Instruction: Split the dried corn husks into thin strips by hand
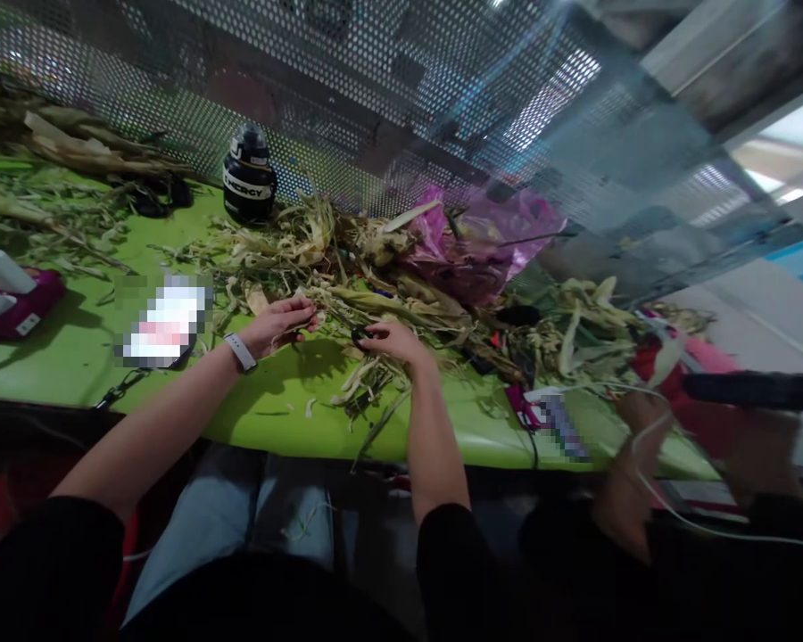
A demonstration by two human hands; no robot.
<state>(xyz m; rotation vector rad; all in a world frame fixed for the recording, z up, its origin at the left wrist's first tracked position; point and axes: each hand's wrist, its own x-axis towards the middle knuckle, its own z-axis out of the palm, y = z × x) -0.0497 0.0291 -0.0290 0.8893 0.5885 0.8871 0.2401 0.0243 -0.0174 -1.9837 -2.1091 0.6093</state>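
My left hand (281, 325), with a light band at its wrist, is just above the green table, fingers pinched together. What they hold, if anything, is too small to make out. Close by on the right, my right hand (392, 342) is closed around a small black object (361, 337), whose kind is not clear. Dried, yellowish plant stalks and leaves (368, 299) lie in a long heap just beyond both hands. A smaller pile of pale plant strips (368, 383) lies below my right hand.
Beyond the heap stand a black bottle (247, 183) and a pink plastic bag (488, 241), before a perforated metal screen (401, 89). A lit phone (166, 321) and a purple tissue box (20, 299) lie left. Another person's arm (633, 473), a cable and another phone (563, 428) are right.
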